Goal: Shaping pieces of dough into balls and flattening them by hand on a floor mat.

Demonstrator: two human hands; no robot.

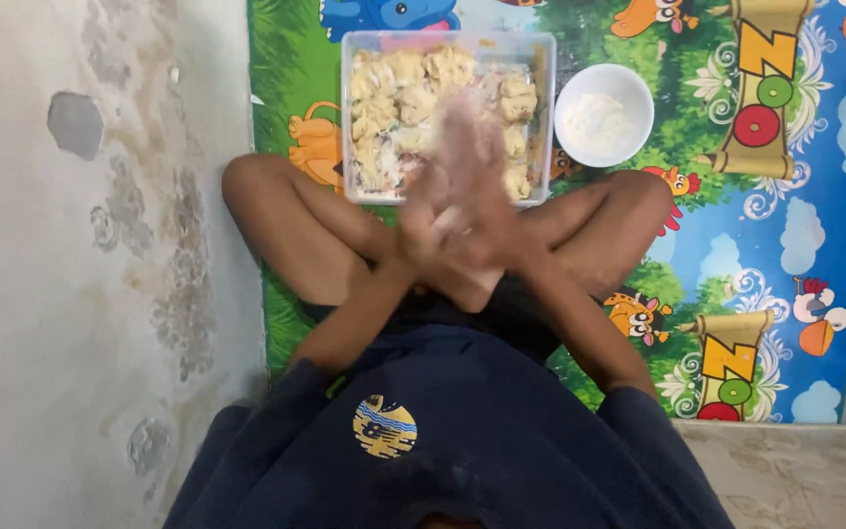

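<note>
- head view: left hand [443, 211] and right hand [482, 186] press palm to palm, blurred; whether the grip encloses dough cannot be told.
- anything rolled between them could slip onto the play mat [736, 255], missing the clear plastic tub [540, 69] of dough pieces [394, 98].
- a swinging elbow might tip the white bowl [629, 88] of flour.

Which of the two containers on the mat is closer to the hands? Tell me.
The clear rectangular tub of pale dough pieces: the pressed-together, blurred hands overlap its near edge. The round white bowl of white powder sits apart, to its right.
</note>
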